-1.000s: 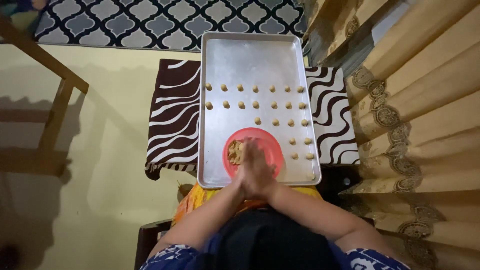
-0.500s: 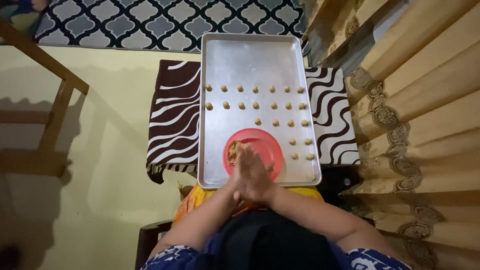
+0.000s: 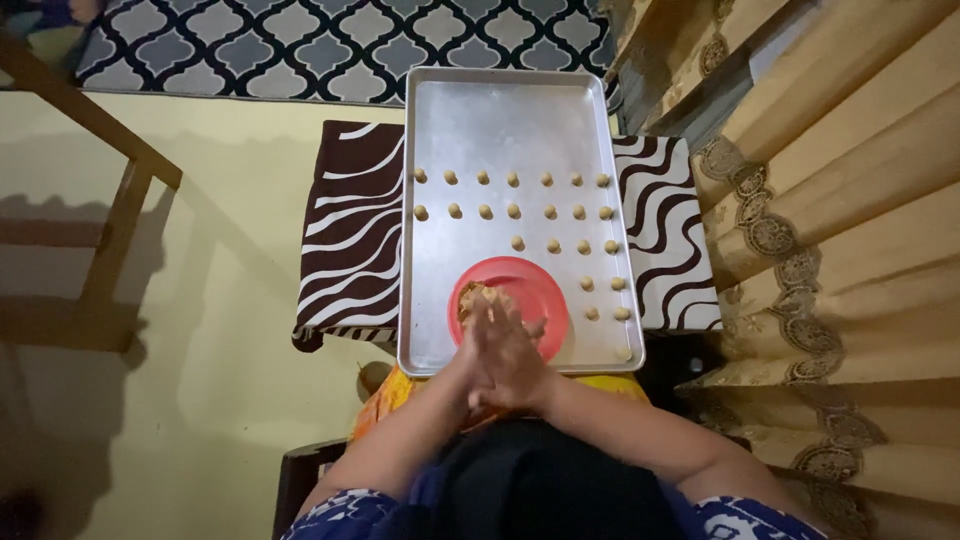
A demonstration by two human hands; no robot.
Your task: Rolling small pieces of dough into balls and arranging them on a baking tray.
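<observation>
Dough-coloured material is not visible between the palms: left hand (image 3: 478,352) and right hand (image 3: 522,360) are pressed flat together, fingers extended and closed; whether anything lies between them cannot be told. Both hands sit over the near edge of the red bowl (image 3: 535,290), which holds dough (image 3: 472,296). Bowl rests on the metal tray (image 3: 500,120) beside rows of small dough balls (image 3: 515,210). Tray lies on a striped cloth (image 3: 350,230)

Concealed and cut-off items

Pressed palms of left hand (image 3: 487,352) and right hand (image 3: 520,358) hide anything between them and part of the bowl (image 3: 530,290); chair (image 3: 100,200) cropped at left edge.
</observation>
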